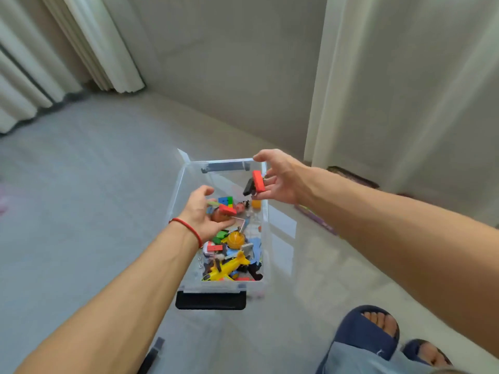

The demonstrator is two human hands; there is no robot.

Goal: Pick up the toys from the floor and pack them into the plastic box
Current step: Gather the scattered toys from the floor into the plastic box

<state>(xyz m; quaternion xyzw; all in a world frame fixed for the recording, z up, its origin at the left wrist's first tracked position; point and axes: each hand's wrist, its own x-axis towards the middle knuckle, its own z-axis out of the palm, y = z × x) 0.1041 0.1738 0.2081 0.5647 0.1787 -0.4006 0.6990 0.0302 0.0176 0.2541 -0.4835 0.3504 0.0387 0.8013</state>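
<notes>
A clear plastic box [176, 193] stands on the floor, holding several toys, among them a yellow toy plane [228, 268], an orange ball [235, 239] and a colour cube [226, 201]. My left hand [201, 215] hovers over the box's middle, fingers curled round a red block [227, 210] and a brown round toy [218, 217]. Over the far right corner my right hand [282, 179] is spread, thumb lifted away. Another red block [258, 181] and a black piece [248, 186] sit just off its fingertips, above the box.
Black latches close the box's near end [210, 300] and far end [225, 166]. A flat purple thing [320, 221] lies on the floor right of the box, below a white door frame [321, 109]. My feet in blue slippers [370, 330] are at bottom right. Curtains [89, 44] hang at left.
</notes>
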